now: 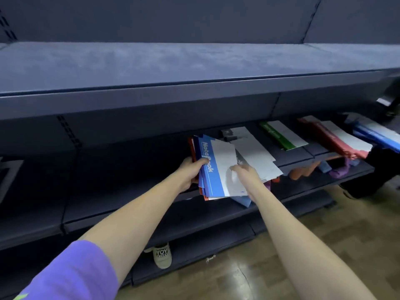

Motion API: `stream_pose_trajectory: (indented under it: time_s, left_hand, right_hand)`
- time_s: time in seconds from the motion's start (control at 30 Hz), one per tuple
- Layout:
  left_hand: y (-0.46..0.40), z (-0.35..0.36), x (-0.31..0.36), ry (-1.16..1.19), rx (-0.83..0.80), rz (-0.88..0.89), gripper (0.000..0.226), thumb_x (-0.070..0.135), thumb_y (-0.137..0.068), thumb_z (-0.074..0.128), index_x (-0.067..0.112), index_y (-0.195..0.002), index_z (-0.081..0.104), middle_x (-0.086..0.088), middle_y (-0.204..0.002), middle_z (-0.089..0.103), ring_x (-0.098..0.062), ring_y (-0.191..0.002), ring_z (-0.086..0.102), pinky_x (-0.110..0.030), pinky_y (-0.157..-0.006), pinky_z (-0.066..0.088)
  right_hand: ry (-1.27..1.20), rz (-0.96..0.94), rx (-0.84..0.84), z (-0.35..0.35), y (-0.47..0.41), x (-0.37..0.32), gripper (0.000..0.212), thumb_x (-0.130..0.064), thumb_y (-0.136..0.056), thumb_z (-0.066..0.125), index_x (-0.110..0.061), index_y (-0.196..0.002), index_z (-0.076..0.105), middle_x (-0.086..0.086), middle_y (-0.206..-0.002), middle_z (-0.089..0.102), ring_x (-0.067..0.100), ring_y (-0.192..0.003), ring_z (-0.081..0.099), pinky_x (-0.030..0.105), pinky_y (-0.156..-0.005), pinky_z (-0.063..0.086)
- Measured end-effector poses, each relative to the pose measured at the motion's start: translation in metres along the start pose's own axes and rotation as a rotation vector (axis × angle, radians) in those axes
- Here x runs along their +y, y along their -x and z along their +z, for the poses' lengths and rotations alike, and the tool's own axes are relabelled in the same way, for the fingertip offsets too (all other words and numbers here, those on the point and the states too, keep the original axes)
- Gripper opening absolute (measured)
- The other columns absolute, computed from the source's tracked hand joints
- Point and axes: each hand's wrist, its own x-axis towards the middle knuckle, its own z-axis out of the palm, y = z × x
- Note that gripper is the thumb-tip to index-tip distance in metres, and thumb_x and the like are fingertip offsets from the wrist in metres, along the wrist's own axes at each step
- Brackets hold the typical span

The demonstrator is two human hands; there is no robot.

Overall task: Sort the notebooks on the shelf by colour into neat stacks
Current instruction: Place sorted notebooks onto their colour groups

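left hand (190, 171) is gripping the left edge of a notebook pile (216, 169) on the dark shelf (129, 191), right hand (244, 174) lying flat with fingers straight on top, long side running front to back

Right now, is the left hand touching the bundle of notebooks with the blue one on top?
Touching. The head view shows the left hand gripping the left edge of the notebook bundle, with its thumb lying on the blue cover.

Lower centre of my view — my beige shoe (162, 255) on the brown floor (324, 245); right of centre, orange, blue and purple items (320, 168) — blurred, unidentifiable.
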Motion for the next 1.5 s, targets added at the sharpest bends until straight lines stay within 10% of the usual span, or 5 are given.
stream_pose_trajectory:
  time_s: [0.17, 0.27, 0.57, 0.83, 1.5]
  left_hand:
    - [0.004, 0.026, 0.006, 0.056, 0.175, 0.020, 0.021, 0.026, -0.095, 0.063, 0.022, -0.113, 0.054, -0.005, -0.105, 0.070, -0.025, -0.099, 0.068, -0.042, -0.082, 0.057]
    - [0.013, 0.041, 0.009, 0.124, 0.322, 0.028, 0.027, 0.028, -0.093, 0.064, 0.021, -0.117, 0.053, -0.006, -0.104, 0.071, -0.024, -0.093, 0.069, -0.036, -0.071, 0.056]
    - [0.050, 0.086, -0.007, 0.303, 0.557, 0.029, 0.032, 0.027, -0.091, 0.069, 0.020, -0.121, 0.058, -0.008, -0.105, 0.074, -0.030, -0.096, 0.072, -0.052, -0.090, 0.057]
    - [0.077, 0.122, -0.022, 0.279, 0.594, 0.086, 0.027, 0.033, -0.093, 0.068, 0.024, -0.117, 0.059, -0.002, -0.108, 0.074, -0.025, -0.098, 0.072, -0.051, -0.089, 0.058]
    - [0.016, 0.293, -0.023, 0.335, 0.606, 0.211, 0.047, 0.041, -0.085, 0.077, 0.020, -0.124, 0.060, -0.001, -0.112, 0.074, -0.023, -0.103, 0.071, -0.048, -0.096, 0.055]
  right_hand:
    - [-0.017, -0.069, -0.169, -0.012, -0.049, -0.012, 0.037, -0.031, -0.087, 0.070, -0.013, -0.118, 0.060, 0.013, -0.111, 0.069, 0.035, -0.100, 0.067, 0.049, -0.092, 0.055]
    - [0.005, -0.131, -0.280, -0.016, -0.065, -0.020, 0.051, -0.027, -0.090, 0.071, -0.014, -0.134, 0.051, 0.002, -0.125, 0.061, 0.024, -0.106, 0.059, 0.035, -0.088, 0.047]
    - [0.056, -0.144, -0.490, -0.043, -0.077, -0.019, 0.065, -0.024, -0.082, 0.083, -0.008, -0.138, 0.054, 0.007, -0.133, 0.061, 0.024, -0.116, 0.061, 0.039, -0.106, 0.047]
    - [0.079, -0.128, -0.526, -0.069, -0.059, -0.007, 0.037, -0.014, -0.088, 0.075, -0.003, -0.122, 0.063, 0.007, -0.094, 0.072, 0.020, -0.074, 0.067, 0.027, -0.061, 0.052]
    - [0.055, -0.198, -0.546, -0.241, -0.155, 0.010, 0.026, -0.013, -0.082, 0.079, -0.012, -0.106, 0.068, 0.006, -0.101, 0.073, 0.025, -0.090, 0.069, 0.039, -0.082, 0.058]
